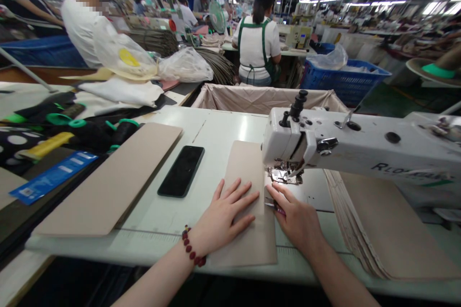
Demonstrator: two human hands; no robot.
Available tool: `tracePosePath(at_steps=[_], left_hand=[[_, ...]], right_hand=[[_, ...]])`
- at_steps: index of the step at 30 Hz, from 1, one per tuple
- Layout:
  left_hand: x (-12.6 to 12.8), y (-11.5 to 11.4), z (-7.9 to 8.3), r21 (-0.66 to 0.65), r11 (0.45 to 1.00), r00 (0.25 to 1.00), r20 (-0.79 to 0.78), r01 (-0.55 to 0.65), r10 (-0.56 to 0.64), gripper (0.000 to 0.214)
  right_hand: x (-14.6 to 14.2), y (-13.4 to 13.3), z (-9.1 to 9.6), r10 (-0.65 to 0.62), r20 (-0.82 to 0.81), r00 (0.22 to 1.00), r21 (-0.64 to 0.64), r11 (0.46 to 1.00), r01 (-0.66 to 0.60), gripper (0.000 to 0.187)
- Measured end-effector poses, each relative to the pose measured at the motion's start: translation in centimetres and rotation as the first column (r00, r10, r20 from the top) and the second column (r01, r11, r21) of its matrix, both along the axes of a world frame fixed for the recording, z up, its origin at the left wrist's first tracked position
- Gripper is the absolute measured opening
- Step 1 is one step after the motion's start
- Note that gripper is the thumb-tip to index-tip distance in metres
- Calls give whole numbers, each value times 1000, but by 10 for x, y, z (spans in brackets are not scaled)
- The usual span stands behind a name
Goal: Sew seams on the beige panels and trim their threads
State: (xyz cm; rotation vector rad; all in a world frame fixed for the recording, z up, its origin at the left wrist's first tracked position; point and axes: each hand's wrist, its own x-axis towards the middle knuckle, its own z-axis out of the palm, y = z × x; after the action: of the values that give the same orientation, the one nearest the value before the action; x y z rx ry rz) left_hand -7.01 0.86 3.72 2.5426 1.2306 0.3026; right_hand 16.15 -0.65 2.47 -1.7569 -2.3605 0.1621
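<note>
My left hand (228, 216) lies flat with fingers spread on a beige panel (252, 249), which reaches up to the sewing machine's presser foot (284, 176). A beaded bracelet (191, 248) circles the left wrist. Close to the panel's right edge, my right hand (297, 220) is closed around small thread snips (277, 207); a bit of metal blade and purple handle shows under the fingers. The right fingertips are just in front of the presser foot. The white sewing machine (288, 136) stands over the panel's right edge.
A black phone (182, 171) lies left of the panel. Further left are a beige stack (111, 177), thread spools (126, 130) and a blue strip (54, 177). More beige panels (392, 225) are piled at right. A cloth-lined bin (230, 98) stands behind the table; people sit beyond.
</note>
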Motion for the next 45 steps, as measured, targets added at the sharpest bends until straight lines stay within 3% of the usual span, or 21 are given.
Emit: tracePosePath(at_steps=[27, 45], left_hand=[[2, -1, 2, 47, 996, 996, -52, 74, -71, 58], [14, 38, -7, 82, 993, 995, -43, 90, -87, 62]], right_hand=[[0, 0, -3, -4, -27, 1000, -1, 1000, 4, 61], [2, 0, -1, 11, -16, 1000, -2, 1000, -11, 60]])
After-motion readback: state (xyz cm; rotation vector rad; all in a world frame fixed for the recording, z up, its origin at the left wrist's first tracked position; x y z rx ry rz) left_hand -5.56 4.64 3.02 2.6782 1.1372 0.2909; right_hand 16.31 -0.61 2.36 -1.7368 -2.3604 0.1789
